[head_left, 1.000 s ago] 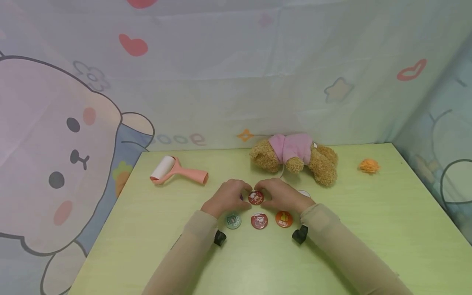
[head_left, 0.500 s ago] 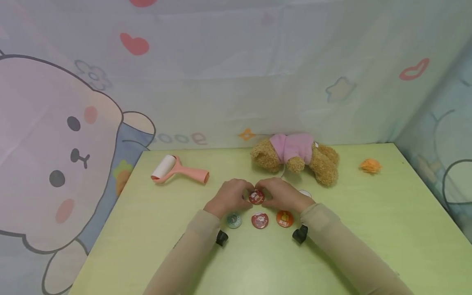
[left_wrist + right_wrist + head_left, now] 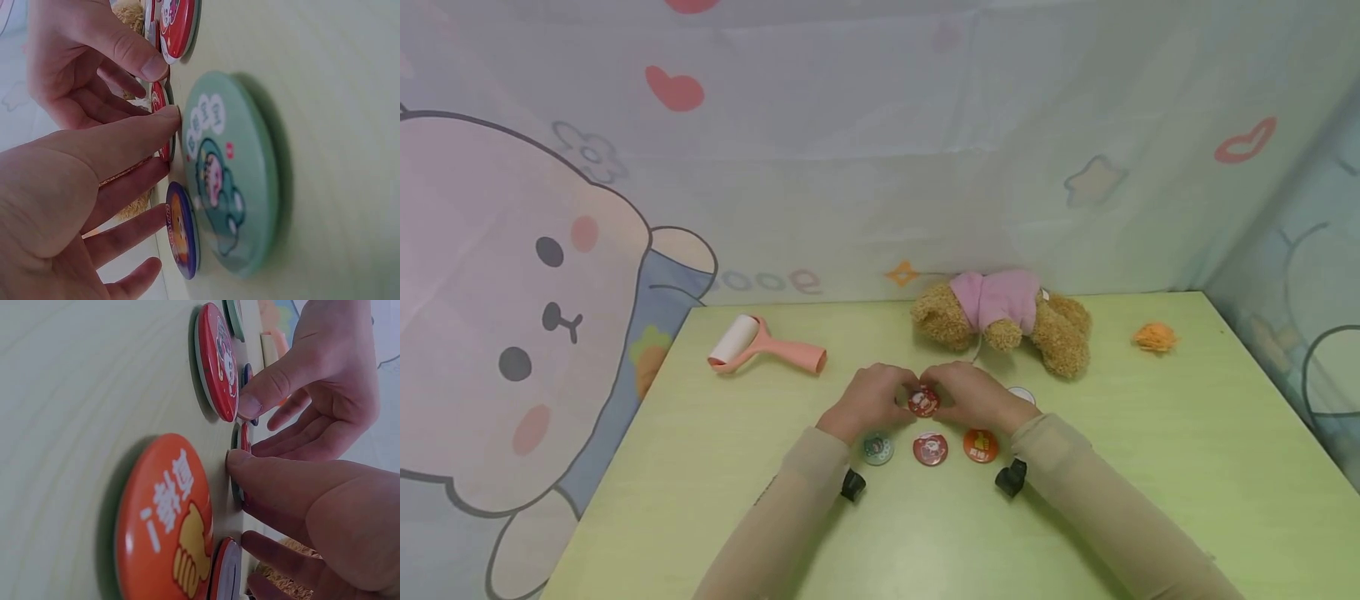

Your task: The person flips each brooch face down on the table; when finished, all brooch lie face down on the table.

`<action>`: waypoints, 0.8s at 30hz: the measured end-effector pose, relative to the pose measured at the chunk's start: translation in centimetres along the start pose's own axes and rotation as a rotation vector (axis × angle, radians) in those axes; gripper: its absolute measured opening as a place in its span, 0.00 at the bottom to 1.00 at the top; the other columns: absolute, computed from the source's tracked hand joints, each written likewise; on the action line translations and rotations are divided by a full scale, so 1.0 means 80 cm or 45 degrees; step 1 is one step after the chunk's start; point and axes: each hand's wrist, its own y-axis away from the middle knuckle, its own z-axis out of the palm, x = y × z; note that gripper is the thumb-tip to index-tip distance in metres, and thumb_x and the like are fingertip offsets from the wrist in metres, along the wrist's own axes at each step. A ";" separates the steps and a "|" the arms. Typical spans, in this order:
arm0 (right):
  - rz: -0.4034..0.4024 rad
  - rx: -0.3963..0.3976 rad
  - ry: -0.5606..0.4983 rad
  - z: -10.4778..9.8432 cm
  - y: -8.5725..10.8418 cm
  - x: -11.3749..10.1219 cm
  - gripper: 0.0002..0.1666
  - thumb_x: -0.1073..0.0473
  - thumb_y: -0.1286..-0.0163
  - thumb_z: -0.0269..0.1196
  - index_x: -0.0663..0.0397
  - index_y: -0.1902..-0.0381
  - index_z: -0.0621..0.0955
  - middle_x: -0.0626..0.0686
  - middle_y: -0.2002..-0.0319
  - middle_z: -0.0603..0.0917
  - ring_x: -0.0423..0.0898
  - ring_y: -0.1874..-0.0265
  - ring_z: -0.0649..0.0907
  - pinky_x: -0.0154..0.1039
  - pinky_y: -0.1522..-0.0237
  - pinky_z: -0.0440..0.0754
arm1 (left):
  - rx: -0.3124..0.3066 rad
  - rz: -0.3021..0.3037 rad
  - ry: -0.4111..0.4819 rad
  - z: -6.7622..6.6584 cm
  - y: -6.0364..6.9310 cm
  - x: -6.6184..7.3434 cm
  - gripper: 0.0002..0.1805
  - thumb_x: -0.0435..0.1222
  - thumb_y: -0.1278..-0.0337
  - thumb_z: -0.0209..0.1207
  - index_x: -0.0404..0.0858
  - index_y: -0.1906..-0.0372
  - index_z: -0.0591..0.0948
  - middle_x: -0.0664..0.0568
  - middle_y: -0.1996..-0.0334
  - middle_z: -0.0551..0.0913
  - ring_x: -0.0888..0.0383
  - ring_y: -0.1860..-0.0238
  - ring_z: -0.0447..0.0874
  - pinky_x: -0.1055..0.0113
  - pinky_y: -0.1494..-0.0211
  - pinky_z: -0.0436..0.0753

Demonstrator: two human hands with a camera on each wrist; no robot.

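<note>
Left hand (image 3: 872, 402), right hand (image 3: 976, 397) unmoved, pinch grips on far red badge (image 3: 924, 402), orange badge (image 3: 164, 519) white-lettered

Playroom-like corner: cartoon-printed cloth backdrop (image 3: 842, 167), pale green table (image 3: 940, 542), plush toy (image 3: 1000, 300).

1. Red badge (image 3: 923, 402) between the fingers (image 3: 134, 184): smooth, glossy, plastic-looking face.
2. Green badge (image 3: 231, 175) and orange badge (image 3: 165, 519), just nearer than the fingers: smooth, shiny, plastic-looking.
3. Table (image 3: 925, 542) under the fingers: smooth, faintly grained like wood, slight sheen.
4. Teddy bear (image 3: 1062, 354) beyond the fingers: rough, curly plush; its sweater (image 3: 1011, 300), matt cloth.
5. Curtain (image 3: 850, 125), farthest beyond the fingers: matt, creased cloth.
</note>
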 end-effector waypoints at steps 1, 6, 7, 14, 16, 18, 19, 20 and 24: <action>0.001 -0.001 0.001 0.000 0.000 0.000 0.25 0.61 0.36 0.77 0.60 0.43 0.84 0.56 0.48 0.88 0.53 0.47 0.86 0.52 0.40 0.82 | 0.001 0.002 0.003 0.000 0.000 0.000 0.21 0.37 0.49 0.78 0.41 0.48 0.88 0.52 0.55 0.90 0.53 0.56 0.85 0.53 0.49 0.82; 0.009 -0.004 -0.001 0.000 0.001 -0.001 0.25 0.61 0.35 0.77 0.60 0.42 0.83 0.56 0.48 0.88 0.53 0.46 0.86 0.52 0.39 0.81 | 0.009 0.010 -0.003 0.002 0.001 -0.002 0.21 0.37 0.49 0.78 0.42 0.48 0.88 0.53 0.55 0.90 0.54 0.57 0.84 0.54 0.50 0.82; 0.007 -0.003 -0.001 0.000 0.001 -0.001 0.25 0.61 0.35 0.77 0.60 0.42 0.83 0.56 0.48 0.88 0.53 0.46 0.86 0.52 0.39 0.82 | 0.010 0.009 -0.004 0.002 0.001 -0.003 0.21 0.38 0.49 0.78 0.42 0.48 0.88 0.53 0.55 0.90 0.54 0.57 0.84 0.54 0.50 0.82; -0.004 0.000 -0.040 0.001 0.001 -0.001 0.25 0.62 0.35 0.76 0.61 0.42 0.83 0.55 0.49 0.88 0.51 0.48 0.86 0.51 0.41 0.83 | -0.002 -0.010 0.027 0.001 0.001 -0.002 0.21 0.36 0.48 0.78 0.42 0.47 0.88 0.53 0.54 0.90 0.55 0.57 0.84 0.55 0.49 0.83; -0.003 0.004 -0.041 0.001 0.001 0.000 0.25 0.62 0.35 0.76 0.61 0.42 0.83 0.55 0.49 0.88 0.51 0.48 0.86 0.50 0.41 0.83 | -0.002 -0.013 0.037 0.000 0.001 0.000 0.21 0.36 0.48 0.78 0.41 0.47 0.88 0.52 0.53 0.90 0.54 0.56 0.84 0.55 0.48 0.83; -0.003 0.012 -0.043 0.001 0.001 0.000 0.26 0.62 0.35 0.76 0.61 0.42 0.83 0.55 0.48 0.88 0.51 0.47 0.86 0.50 0.40 0.83 | 0.003 -0.009 0.048 -0.002 0.001 0.000 0.21 0.36 0.48 0.77 0.40 0.47 0.88 0.51 0.53 0.90 0.52 0.55 0.85 0.56 0.47 0.83; -0.002 0.015 -0.046 0.002 0.001 0.001 0.26 0.62 0.35 0.76 0.61 0.42 0.82 0.55 0.48 0.88 0.51 0.47 0.86 0.50 0.40 0.83 | 0.008 -0.007 0.056 -0.002 0.002 0.001 0.20 0.36 0.48 0.77 0.40 0.48 0.88 0.51 0.53 0.90 0.52 0.55 0.85 0.56 0.47 0.83; 0.000 0.018 -0.049 0.002 0.001 0.001 0.26 0.62 0.36 0.77 0.61 0.42 0.82 0.55 0.48 0.88 0.51 0.47 0.86 0.50 0.40 0.83 | 0.011 -0.008 0.070 -0.003 0.002 0.001 0.20 0.36 0.47 0.77 0.39 0.48 0.89 0.50 0.53 0.90 0.52 0.56 0.85 0.56 0.48 0.83; 0.010 0.025 -0.060 0.001 0.002 0.001 0.26 0.62 0.36 0.77 0.61 0.41 0.82 0.55 0.48 0.88 0.52 0.46 0.86 0.50 0.40 0.82 | 0.023 -0.014 0.105 -0.005 0.003 0.002 0.19 0.37 0.46 0.77 0.39 0.49 0.89 0.51 0.53 0.90 0.54 0.59 0.83 0.59 0.50 0.82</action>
